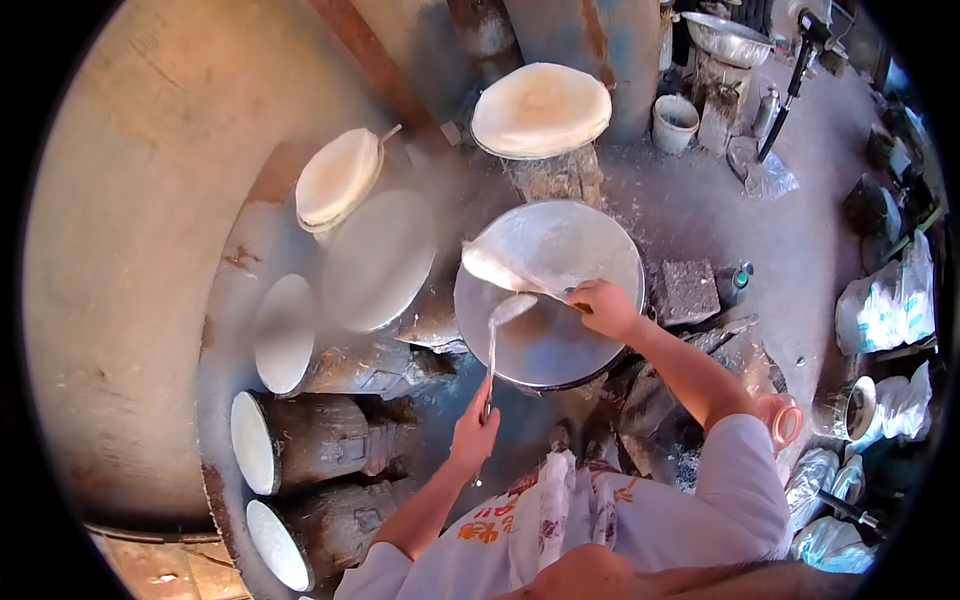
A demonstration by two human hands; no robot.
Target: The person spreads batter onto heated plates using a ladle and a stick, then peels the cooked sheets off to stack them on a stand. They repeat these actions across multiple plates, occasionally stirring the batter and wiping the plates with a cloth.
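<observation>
A wide round metal pan stands in front of me. My left hand is closed round the handle of a ladle, whose whitish bowl is over the middle of the pan. On the pan's right side my right hand pinches the end of a thin white sheet. That sheet looks folded along a slanting edge, with its thicker end at the pan's left rim. Whether a small dark tool is also between the right fingers cannot be made out.
Behind the pan are two domed cream-coloured rounds on supports. Several pale discs stand tilted along the left side. A brick-like block and a green bottle lie to the right. A white bucket stands farther back.
</observation>
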